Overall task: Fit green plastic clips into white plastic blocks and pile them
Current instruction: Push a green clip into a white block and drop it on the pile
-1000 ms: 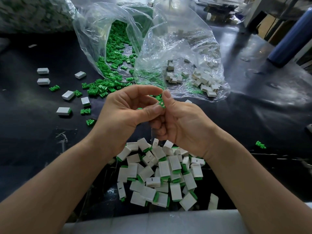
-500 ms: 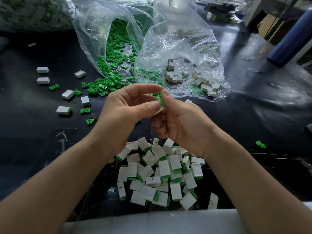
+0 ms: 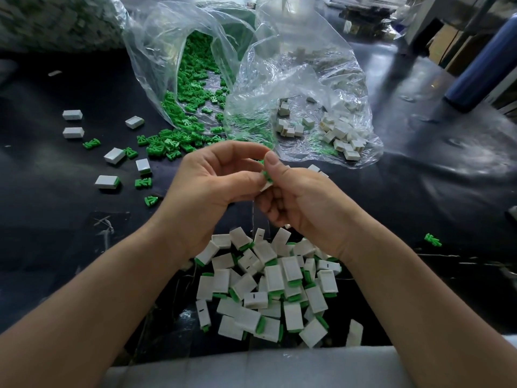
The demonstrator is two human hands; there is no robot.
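Observation:
My left hand (image 3: 208,189) and my right hand (image 3: 302,200) meet above the black table, fingertips pinched together. Between them sits a green clip (image 3: 266,175) pushed against a white block (image 3: 265,186); both hands grip this pair, and most of it is hidden by my thumbs. Below my wrists lies a pile of assembled white blocks with green ends (image 3: 268,287). Loose green clips (image 3: 173,147) spill from a clear bag (image 3: 167,60) at the back left. A second clear bag (image 3: 313,79) holds bare white blocks (image 3: 338,133).
Several stray white blocks (image 3: 114,155) and clips (image 3: 143,183) lie scattered on the left of the table. One lone clip (image 3: 432,240) lies at the right. A dark blue cylinder (image 3: 481,65) stands at the back right. A grey padded edge (image 3: 251,368) runs along the near side.
The hands have stayed together in the same place. The green clip has sunk lower between the thumbs, toward the white block, whose lower corner now shows.

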